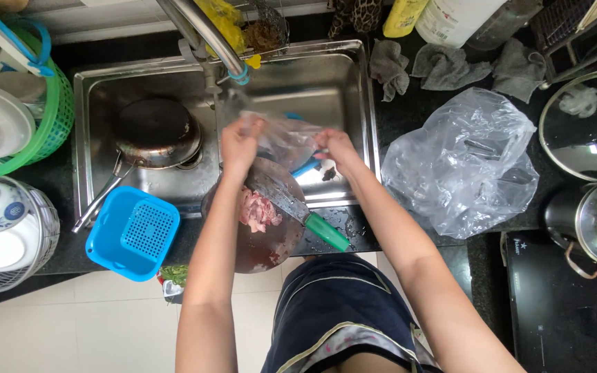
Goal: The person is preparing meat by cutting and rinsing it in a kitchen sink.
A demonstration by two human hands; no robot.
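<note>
Steel sink (354, 76), fingers of left hand (238, 144) and right hand (337, 147) gripping clear bag (286, 138) stretched crosswise between them

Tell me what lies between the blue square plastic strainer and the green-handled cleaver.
In the head view, a round dark chopping board carrying pink raw meat lies between strainer and cleaver.

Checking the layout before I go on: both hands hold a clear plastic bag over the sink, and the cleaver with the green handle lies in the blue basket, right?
Not quite. Both hands, left hand and right hand, do hold the clear plastic bag over the sink, but the cleaver lies across the round chopping board beside the raw meat, not in the blue basket. The head view shows it.
</note>
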